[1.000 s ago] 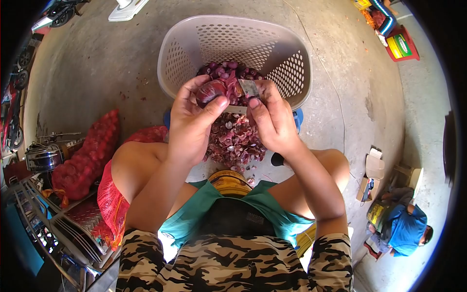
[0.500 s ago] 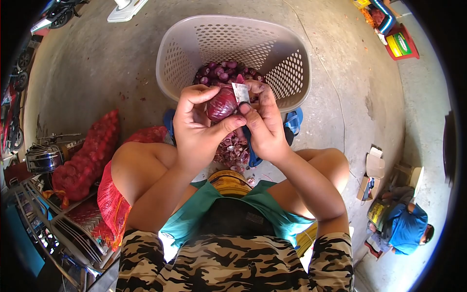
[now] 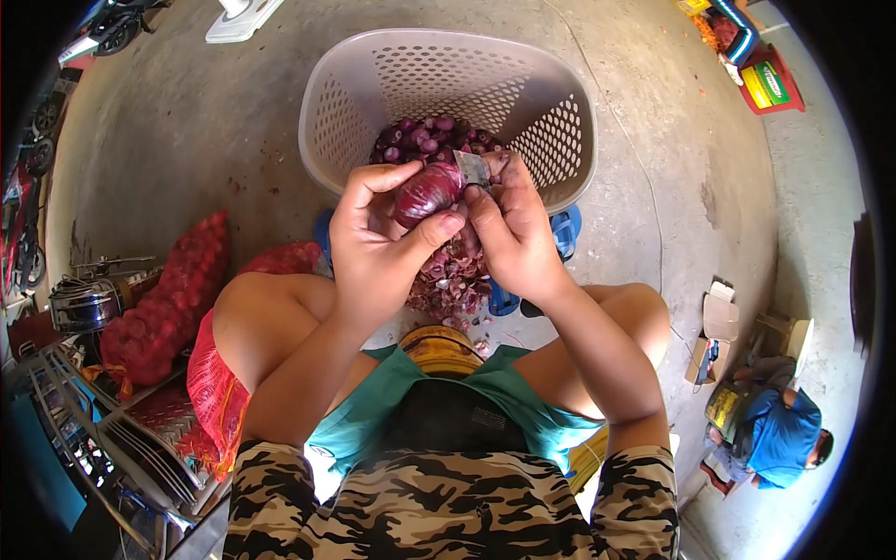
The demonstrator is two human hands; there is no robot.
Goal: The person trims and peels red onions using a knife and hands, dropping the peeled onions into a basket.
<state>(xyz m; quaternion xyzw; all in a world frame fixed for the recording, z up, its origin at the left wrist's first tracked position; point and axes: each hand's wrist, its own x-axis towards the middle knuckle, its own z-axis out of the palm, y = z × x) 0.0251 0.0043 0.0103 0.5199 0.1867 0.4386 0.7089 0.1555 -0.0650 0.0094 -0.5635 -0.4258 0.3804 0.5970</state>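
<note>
My left hand (image 3: 378, 229) is wrapped round a dark red onion (image 3: 428, 194), thumb below and fingers on its far side. My right hand (image 3: 511, 219) pinches a small flat metal blade (image 3: 472, 168) between thumb and fingers, its edge at the onion's right end. Beyond both hands stands a grey perforated basket (image 3: 448, 39) with several purple onions (image 3: 420, 137) at its bottom. Under my hands, between my legs, onion skins (image 3: 446, 287) lie in a heap on the floor.
Red net sacks of onions (image 3: 168, 303) lie at the left beside a metal frame (image 3: 140, 448). Blue slippers (image 3: 566, 231) are near the basket. At the right are an open cardboard box (image 3: 719, 322) and a seated person in blue (image 3: 782, 434). A red tub (image 3: 773, 84) stands far right.
My left hand has moved right and slightly down with the onion, nearer my right hand. The blade has shifted and tilted against the onion, and the loose skin beside it is no longer visible.
</note>
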